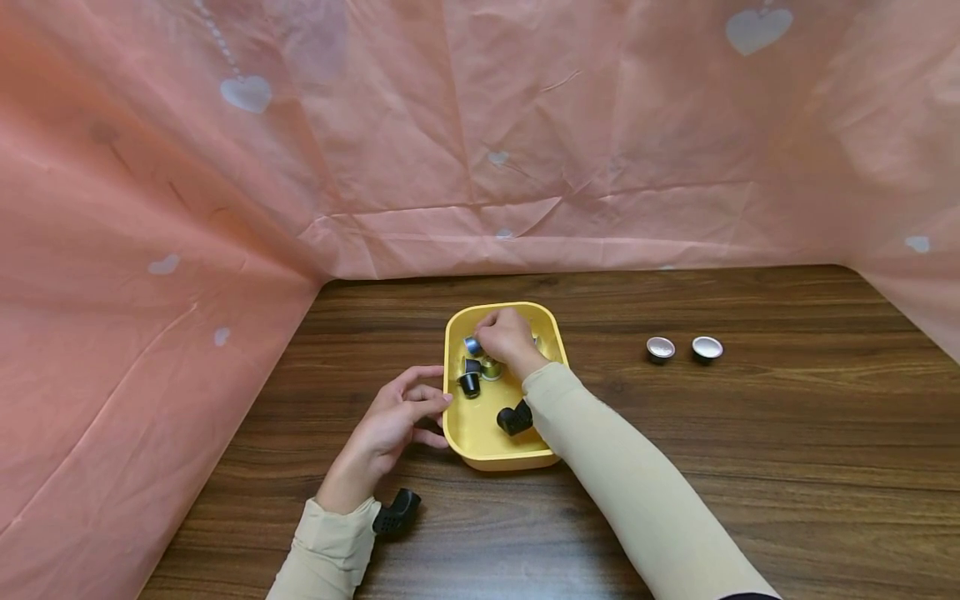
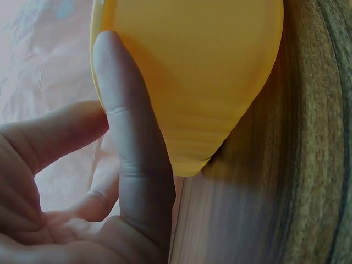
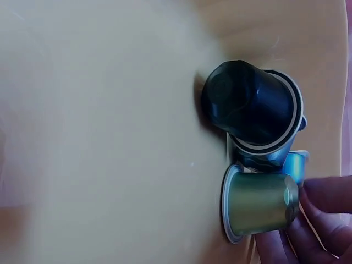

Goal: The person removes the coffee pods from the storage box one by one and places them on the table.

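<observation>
A yellow plastic tub holds several coffee capsules. Its left wall meets the fingers of my left hand, which are spread and slightly bent against the outside. In the left wrist view one long finger lies along the wall, its tip near the rim. My right hand reaches down into the tub's far part with bent fingers. Those fingers are beside a green capsule and a blue capsule; I cannot tell whether they pinch one. A black capsule leans on a dark one behind it.
Two capsules, a left one and a right one, stand with pale lids up on the wooden table, right of the tub. A pink sheet with hearts encloses the table's back and sides. Each wrist bears a black camera mount.
</observation>
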Tool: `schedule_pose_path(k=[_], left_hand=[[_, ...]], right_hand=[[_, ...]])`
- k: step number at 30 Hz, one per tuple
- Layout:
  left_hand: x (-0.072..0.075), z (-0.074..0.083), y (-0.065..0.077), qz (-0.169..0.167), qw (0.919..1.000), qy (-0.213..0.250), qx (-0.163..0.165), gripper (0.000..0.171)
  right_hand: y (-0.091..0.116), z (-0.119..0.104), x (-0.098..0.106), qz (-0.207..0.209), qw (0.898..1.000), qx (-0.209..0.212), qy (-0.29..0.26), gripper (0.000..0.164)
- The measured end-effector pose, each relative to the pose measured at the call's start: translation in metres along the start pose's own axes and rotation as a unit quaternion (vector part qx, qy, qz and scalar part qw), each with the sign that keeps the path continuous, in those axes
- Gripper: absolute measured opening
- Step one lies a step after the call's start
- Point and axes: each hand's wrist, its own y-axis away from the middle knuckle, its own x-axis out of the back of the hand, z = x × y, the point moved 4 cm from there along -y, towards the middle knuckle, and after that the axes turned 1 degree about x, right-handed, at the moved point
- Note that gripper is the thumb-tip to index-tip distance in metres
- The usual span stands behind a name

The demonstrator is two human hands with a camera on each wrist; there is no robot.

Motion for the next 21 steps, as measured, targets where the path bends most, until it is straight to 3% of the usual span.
schedule_pose_path(k=[7, 21], left_hand=[[-0.0002, -0.0004, -0.0004, 0.000, 1.0000, -0.001, 0.000, 0.055], [-0.0006, 0.0010, 0.0004, -0.002, 1.0000, -0.005, 0.000, 0.055]], right_hand=[[0.0018, -0.0023, 0.0024, 0.011, 1.000, 0.019, 0.021, 0.028], [0.0001, -0.0044, -0.0038, -0.016, 0.993, 0.073, 0.086, 0.035]])
